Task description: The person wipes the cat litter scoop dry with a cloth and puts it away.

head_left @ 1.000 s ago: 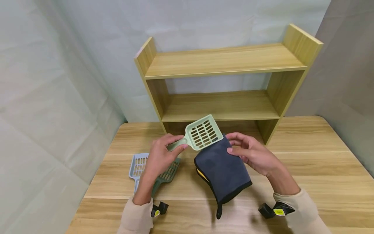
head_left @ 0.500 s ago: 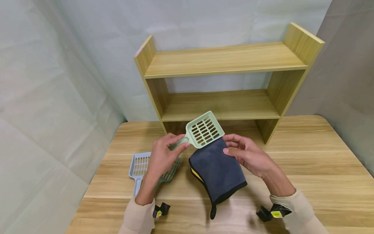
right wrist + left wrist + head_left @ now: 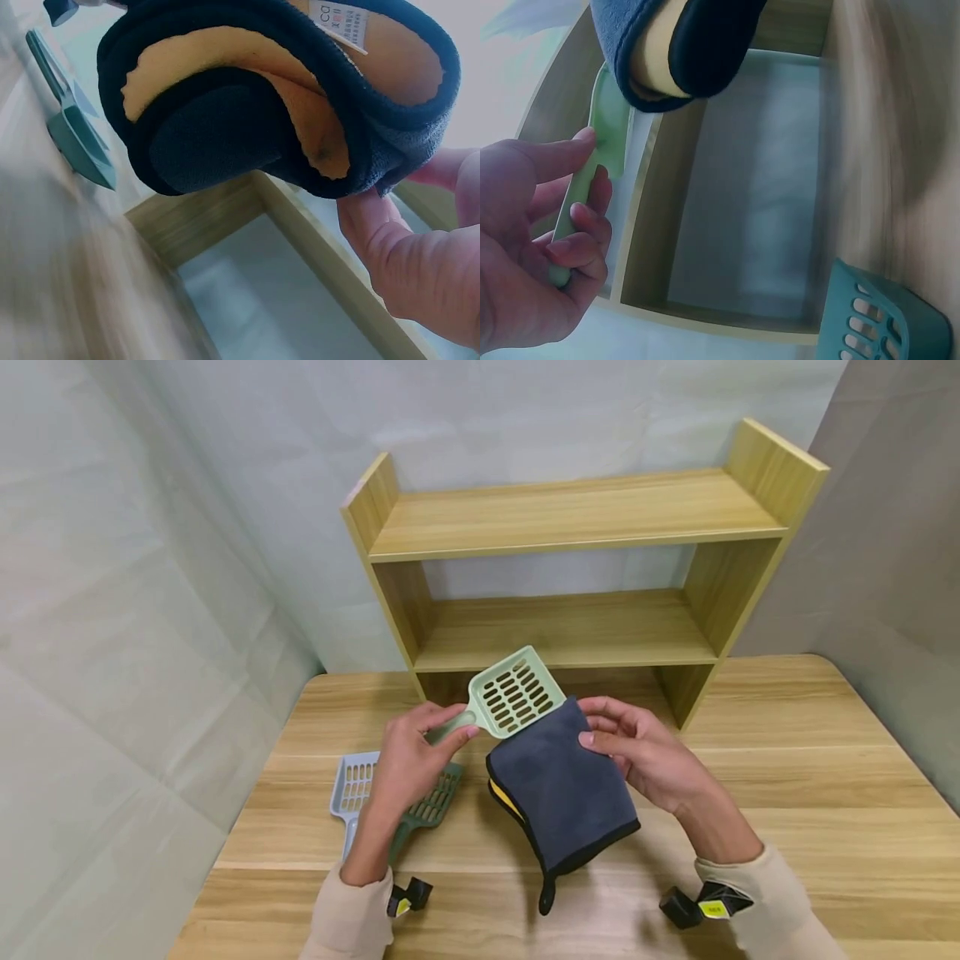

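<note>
A light green litter scoop (image 3: 517,693) is held by its handle in my left hand (image 3: 412,756), its slotted head tilted up above the table. In the left wrist view the fingers curl round that handle (image 3: 574,199). My right hand (image 3: 645,752) pinches a folded cloth (image 3: 566,789), dark grey-blue outside and yellow inside with black edging. The cloth's upper edge lies against the scoop's head, and its loop hangs down. In the right wrist view the cloth's yellow folds (image 3: 225,56) and a white label (image 3: 341,21) show, with the thumb beneath them.
A blue-grey litter scoop (image 3: 356,785) and a dark green one (image 3: 435,797) lie on the table (image 3: 825,785), partly behind the left forearm. A wooden two-tier shelf (image 3: 570,631) stands at the back, beyond both hands. Pale fabric (image 3: 225,527) hangs around the table.
The scoop and cloth stay in the hands, shifting slightly. The cloth has moved a little left overall, and its upper corner now overlaps the scoop's lower right edge.
</note>
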A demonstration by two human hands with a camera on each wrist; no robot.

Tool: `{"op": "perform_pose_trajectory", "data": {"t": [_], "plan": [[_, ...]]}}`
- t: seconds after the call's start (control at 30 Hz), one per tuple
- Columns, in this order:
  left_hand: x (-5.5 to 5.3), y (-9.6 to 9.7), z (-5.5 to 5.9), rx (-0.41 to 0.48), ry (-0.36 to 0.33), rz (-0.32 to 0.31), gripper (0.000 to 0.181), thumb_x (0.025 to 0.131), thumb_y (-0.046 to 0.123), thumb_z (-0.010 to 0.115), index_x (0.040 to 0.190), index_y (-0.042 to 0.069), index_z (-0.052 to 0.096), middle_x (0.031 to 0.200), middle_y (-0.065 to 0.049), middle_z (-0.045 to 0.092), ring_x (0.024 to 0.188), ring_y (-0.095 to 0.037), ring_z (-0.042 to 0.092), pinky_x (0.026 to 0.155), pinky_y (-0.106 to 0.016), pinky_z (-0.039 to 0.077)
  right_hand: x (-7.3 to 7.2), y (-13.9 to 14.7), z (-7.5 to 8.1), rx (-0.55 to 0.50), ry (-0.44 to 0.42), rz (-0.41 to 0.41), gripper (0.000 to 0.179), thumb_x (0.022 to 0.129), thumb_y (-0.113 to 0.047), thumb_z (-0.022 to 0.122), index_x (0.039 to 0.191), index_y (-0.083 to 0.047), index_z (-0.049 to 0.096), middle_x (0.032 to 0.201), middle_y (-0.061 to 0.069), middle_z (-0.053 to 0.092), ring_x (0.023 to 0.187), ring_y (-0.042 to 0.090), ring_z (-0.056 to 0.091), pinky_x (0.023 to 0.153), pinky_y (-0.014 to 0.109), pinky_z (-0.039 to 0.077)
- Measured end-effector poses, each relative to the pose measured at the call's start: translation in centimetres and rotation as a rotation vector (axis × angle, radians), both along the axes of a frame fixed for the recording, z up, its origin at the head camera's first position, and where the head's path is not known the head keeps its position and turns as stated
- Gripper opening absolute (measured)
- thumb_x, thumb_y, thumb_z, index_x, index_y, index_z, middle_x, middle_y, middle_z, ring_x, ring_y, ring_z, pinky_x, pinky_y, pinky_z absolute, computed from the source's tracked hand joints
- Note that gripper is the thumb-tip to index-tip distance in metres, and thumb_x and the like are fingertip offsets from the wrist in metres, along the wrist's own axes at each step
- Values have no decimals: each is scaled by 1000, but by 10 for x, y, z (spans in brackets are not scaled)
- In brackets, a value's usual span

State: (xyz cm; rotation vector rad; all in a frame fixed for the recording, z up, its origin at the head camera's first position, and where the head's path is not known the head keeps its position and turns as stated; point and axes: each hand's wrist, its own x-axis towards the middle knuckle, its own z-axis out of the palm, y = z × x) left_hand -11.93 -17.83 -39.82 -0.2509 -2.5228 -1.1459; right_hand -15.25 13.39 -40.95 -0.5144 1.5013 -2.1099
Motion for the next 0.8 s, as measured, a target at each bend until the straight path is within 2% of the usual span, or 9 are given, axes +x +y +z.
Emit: {"op": "perform_pose_trajectory", "data": {"t": [0.17, 0.43, 0.7, 0.8], "plan": [[-1, 5, -3, 10, 22, 1, 37, 88, 19, 91, 121, 6, 82, 98, -9, 80, 88, -21, 73, 71, -27, 50, 5, -8, -2, 80, -17, -25, 33, 102, 0, 64, 132, -13, 58, 110, -4, 63, 90, 5, 62, 68, 13, 52], [0, 9, -5, 25, 13, -5, 39, 89, 20, 90, 124, 6, 81, 100, -9, 79, 88, -22, 73, 71, -27, 50, 8, -16, -6, 126, -14, -18, 35, 101, -4, 66, 134, -11, 56, 112, -2, 61, 90, 6, 59, 61, 13, 43], [0, 2, -2, 17, -23, 25, 40, 90, 21, 89, 126, 7, 80, 102, -9, 79, 83, -18, 68, 67, -24, 48, 6, -10, -1, 26, -38, -71, 36, 102, 1, 64, 136, -10, 57, 110, -2, 64, 91, 7, 66, 72, 18, 57], [1, 0, -1, 8, -26, 31, 39, 90, 21, 89, 126, 7, 80, 102, -10, 79, 83, -18, 68, 67, -24, 48, 6, -10, 0, 10, -48, -92, 36, 103, 1, 63, 136, -11, 56, 110, -1, 63, 89, 7, 66, 71, 18, 58]]}}
